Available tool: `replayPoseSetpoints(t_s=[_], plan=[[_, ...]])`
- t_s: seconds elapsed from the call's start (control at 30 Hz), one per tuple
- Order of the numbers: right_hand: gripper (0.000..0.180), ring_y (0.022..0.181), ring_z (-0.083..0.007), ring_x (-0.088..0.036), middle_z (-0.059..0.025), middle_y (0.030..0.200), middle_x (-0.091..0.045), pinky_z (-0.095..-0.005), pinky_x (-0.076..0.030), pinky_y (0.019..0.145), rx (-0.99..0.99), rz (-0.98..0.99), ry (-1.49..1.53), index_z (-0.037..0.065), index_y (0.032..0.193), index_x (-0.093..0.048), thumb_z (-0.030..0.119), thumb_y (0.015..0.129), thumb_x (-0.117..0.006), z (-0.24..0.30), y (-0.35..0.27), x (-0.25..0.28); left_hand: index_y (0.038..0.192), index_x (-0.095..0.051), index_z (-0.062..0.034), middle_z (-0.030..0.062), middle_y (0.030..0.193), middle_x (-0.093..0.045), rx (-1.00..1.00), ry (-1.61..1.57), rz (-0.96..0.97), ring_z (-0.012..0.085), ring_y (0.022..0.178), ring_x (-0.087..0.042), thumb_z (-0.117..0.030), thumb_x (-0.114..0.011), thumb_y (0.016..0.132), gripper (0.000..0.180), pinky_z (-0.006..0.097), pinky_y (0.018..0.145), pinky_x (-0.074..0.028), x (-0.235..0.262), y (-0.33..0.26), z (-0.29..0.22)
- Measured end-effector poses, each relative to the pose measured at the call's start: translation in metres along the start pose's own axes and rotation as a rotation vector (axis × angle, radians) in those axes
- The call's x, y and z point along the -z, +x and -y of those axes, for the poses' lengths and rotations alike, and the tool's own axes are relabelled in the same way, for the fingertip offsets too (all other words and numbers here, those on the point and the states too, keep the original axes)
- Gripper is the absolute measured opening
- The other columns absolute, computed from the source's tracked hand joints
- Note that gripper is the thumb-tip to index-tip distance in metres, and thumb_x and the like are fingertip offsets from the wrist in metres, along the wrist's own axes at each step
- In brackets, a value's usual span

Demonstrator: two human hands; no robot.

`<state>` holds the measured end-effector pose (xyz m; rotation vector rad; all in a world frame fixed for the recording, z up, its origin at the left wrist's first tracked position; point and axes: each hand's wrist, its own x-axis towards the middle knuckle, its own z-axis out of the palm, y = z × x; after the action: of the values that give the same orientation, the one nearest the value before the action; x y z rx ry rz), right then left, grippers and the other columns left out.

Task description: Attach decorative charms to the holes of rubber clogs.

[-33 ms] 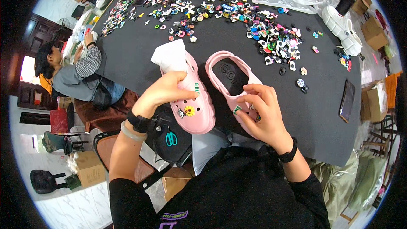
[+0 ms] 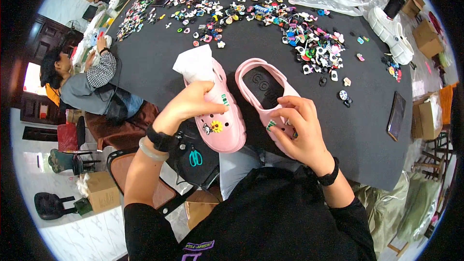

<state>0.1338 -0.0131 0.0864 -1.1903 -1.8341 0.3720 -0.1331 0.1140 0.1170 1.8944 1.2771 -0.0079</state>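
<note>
Two pink clogs lie at the near edge of the black table (image 2: 159,63). My left hand (image 2: 193,104) grips the left clog (image 2: 229,135) across its top. That clog is stuffed with white paper (image 2: 195,63) and carries a yellow flower charm (image 2: 217,126) among other small charms. My right hand (image 2: 302,128) rests on the toe of the right clog (image 2: 263,84), and its fingertips pinch a small green charm (image 2: 270,124) against the toe. The clog's dark insole faces up.
Several loose colourful charms (image 2: 309,43) are spread across the far half of the table. A white clog (image 2: 391,31) and a dark phone (image 2: 397,115) lie at the right. A person (image 2: 92,79) sits at the left edge. Teal scissors (image 2: 195,157) lie below the clogs.
</note>
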Motion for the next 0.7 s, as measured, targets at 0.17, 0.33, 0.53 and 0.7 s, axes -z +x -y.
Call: replayPoseSetpoints(t_s=[0.17, 0.33, 0.53, 0.7], plan=[[0.032, 0.101, -0.0298, -0.054, -0.0106, 0.113, -0.057, -0.0400, -0.045, 0.085, -0.001, 0.014, 0.000, 0.009, 0.098, -0.063, 0.008, 0.069, -0.075, -0.001, 0.000, 0.001, 0.074, -0.066, -0.0013, 0.0048, 0.062, -0.063, 0.036, 0.199, -0.313, 0.0114, 0.058, -0.060, -0.029, -0.079, 0.069, 0.031, 0.029, 0.056, -0.048, -0.023, 0.008, -0.007], [0.032, 0.099, -0.0292, -0.054, -0.0102, 0.113, -0.056, -0.0405, -0.044, 0.085, -0.001, 0.006, 0.029, 0.008, 0.098, -0.062, 0.009, 0.069, -0.075, -0.003, -0.003, 0.002, 0.060, -0.061, 0.0018, 0.0147, 0.052, -0.057, -0.144, 0.292, -0.510, 0.0237, 0.050, -0.061, -0.042, -0.075, 0.069, 0.047, 0.038, 0.054, -0.048, -0.030, 0.013, 0.004], [0.032, 0.097, -0.0284, -0.054, -0.0096, 0.113, -0.056, -0.0402, -0.044, 0.085, 0.025, -0.026, 0.030, 0.009, 0.098, -0.062, 0.008, 0.068, -0.075, -0.003, -0.004, 0.001, 0.083, -0.064, 0.0008, -0.0016, 0.072, -0.061, 0.043, -0.362, -0.144, 0.0097, 0.062, -0.054, -0.040, -0.063, 0.087, 0.041, 0.029, 0.059, -0.047, -0.014, 0.010, 0.004], [0.033, 0.099, -0.0292, -0.053, -0.0102, 0.115, -0.055, -0.0399, -0.044, 0.085, 0.021, 0.001, 0.051, 0.010, 0.097, -0.063, 0.006, 0.065, -0.073, 0.001, -0.004, 0.005, 0.073, -0.061, 0.0015, 0.0083, 0.066, -0.061, 0.056, 0.127, -0.204, 0.0155, 0.061, -0.058, -0.046, -0.075, 0.071, 0.050, 0.034, 0.059, -0.048, -0.016, 0.007, -0.001]])
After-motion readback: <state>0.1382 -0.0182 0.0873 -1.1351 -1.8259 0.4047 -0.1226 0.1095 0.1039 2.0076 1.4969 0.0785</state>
